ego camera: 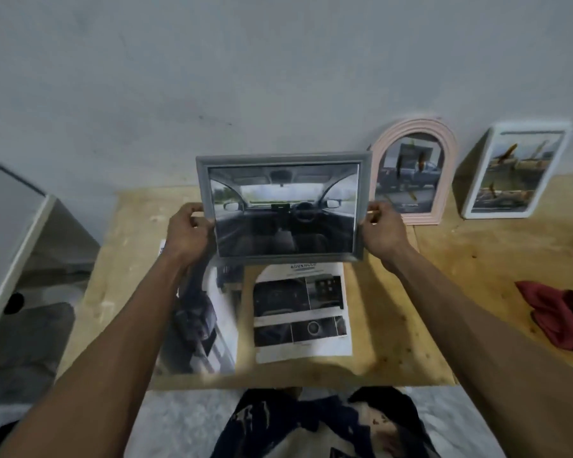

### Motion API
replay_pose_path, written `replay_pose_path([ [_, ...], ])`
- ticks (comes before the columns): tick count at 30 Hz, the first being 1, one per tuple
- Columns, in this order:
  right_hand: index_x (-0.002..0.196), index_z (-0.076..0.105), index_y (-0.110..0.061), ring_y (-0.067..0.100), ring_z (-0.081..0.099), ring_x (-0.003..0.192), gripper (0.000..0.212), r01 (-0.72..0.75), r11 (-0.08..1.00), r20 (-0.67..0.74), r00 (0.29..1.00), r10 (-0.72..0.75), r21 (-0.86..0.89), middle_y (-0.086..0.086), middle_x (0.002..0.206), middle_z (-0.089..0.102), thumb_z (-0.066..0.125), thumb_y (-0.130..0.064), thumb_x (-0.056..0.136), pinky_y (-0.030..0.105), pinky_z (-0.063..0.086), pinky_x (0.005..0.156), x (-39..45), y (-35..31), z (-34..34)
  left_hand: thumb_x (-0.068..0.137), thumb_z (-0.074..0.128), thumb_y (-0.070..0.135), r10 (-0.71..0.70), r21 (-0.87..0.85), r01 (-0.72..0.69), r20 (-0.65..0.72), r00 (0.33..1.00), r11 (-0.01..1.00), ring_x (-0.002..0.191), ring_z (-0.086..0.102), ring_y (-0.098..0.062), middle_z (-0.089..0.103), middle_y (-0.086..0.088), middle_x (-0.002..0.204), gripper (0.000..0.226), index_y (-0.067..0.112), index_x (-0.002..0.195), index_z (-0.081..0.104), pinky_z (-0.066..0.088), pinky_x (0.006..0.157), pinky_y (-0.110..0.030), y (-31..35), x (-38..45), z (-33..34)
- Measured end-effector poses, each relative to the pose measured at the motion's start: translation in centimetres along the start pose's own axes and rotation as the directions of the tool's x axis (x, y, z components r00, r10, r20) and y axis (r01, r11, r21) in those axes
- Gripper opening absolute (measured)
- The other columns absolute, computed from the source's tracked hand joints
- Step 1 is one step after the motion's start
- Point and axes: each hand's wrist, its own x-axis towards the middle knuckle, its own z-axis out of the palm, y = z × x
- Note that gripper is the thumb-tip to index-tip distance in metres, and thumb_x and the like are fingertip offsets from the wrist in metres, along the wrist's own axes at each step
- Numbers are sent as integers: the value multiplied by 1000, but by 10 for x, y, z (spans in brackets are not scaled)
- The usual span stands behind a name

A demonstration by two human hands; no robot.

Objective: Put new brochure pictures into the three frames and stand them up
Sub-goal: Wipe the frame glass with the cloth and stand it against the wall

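- A plain grey wall (278, 67) fills the upper view, scuffed with faint dark marks.
- A plywood tabletop (394, 325) stands against it.
- A white cabinet (10, 233) stands at the left.
- Pale grey floor (179, 424) shows below the table edge.
- Light is dim and even.

The plywood desk (394, 325) before me carried two brochure sheets (301, 312) lying flat near its front edge, a red cloth (556, 314) at my right, and, standing at the back against the wall, a pink arched frame (414, 170) beside a white frame (516, 170).
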Motion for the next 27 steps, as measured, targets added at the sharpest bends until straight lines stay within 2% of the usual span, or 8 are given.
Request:
replay_pose_path([
  [2, 113, 56, -12, 22, 61, 86, 23, -10, 999, -26, 1000, 9, -32, 1, 89, 64, 57, -5, 91, 36, 53, 79, 21, -12, 16, 94, 56, 4, -9, 0, 9, 4, 1000, 1000, 74, 63, -30, 67, -19, 88, 20, 20, 105, 59, 60, 73, -55, 2, 31, -2],
  [5, 117, 54, -10, 25, 62, 94, 29, -63, 997, -38, 997, 61, -48, 8, 103, 65, 56, 0, 89, 39, 54, 88, 43, -21, 35, 89, 56, 8, -55, -5, 55, 9, 998, 998, 75, 64, -30, 66, -14, 84, 24, 32, 91, 61, 58, 72, -63, 1, 65, -3],
  [8, 113, 52, -11, 27, 61, 97, 27, -94, 993, -46, 995, 91, -74, 10, 106, 65, 54, 2, 89, 40, 53, 92, 62, -28, 51, 78, 59, 20, -34, -43, 34, 4, 999, 999, 77, 66, -33, 67, -8, 81, 24, 43, 84, 63, 58, 73, -64, -16, 97, 1],
  [11, 114, 53, -12, 29, 60, 98, 29, -120, 989, -69, 991, 114, -87, 10, 107, 64, 56, 1, 88, 43, 53, 92, 77, -34, 63, 75, 62, 27, -8, -40, 8, -2, 1000, 999, 88, 70, -38, 72, -8, 91, 21, 44, 88, 62, 57, 75, -63, -35, 123, 9],
  [14, 113, 53, -13, 30, 60, 96, 30, -134, 986, -98, 987, 125, -98, 11, 104, 64, 56, -2, 85, 47, 52, 90, 90, -32, 74, 72, 65, 31, -13, -62, 13, 14, 1000, 998, 94, 71, -34, 74, -4, 98, 23, 45, 90, 63, 58, 79, -60, -40, 135, 14],
  [17, 117, 52, -11, 29, 59, 93, 31, -158, 979, -116, 983, 144, -126, 12, 104, 64, 55, -2, 87, 39, 52, 87, 95, -36, 79, 73, 66, 32, -17, -77, 20, 37, 999, 997, 93, 71, -31, 75, -1, 99, 24, 41, 94, 64, 58, 79, -59, -45, 146, 19],
  [22, 122, 51, -11, 27, 56, 93, 35, -181, 974, -107, 980, 167, -139, 10, 108, 63, 57, 1, 89, 40, 52, 91, 101, -35, 84, 79, 64, 27, -65, -80, 68, 37, 997, 995, 92, 71, -29, 74, -3, 103, 27, 28, 105, 64, 60, 79, -56, -26, 134, 27],
  [27, 124, 50, -10, 24, 54, 91, 39, -194, 971, -107, 978, 179, -141, 8, 107, 60, 56, 5, 88, 37, 51, 90, 105, -36, 84, 77, 64, 29, -63, -45, 64, 14, 998, 997, 91, 71, -30, 74, -1, 101, 21, 40, 95, 64, 59, 80, -59, -33, 144, 30],
])
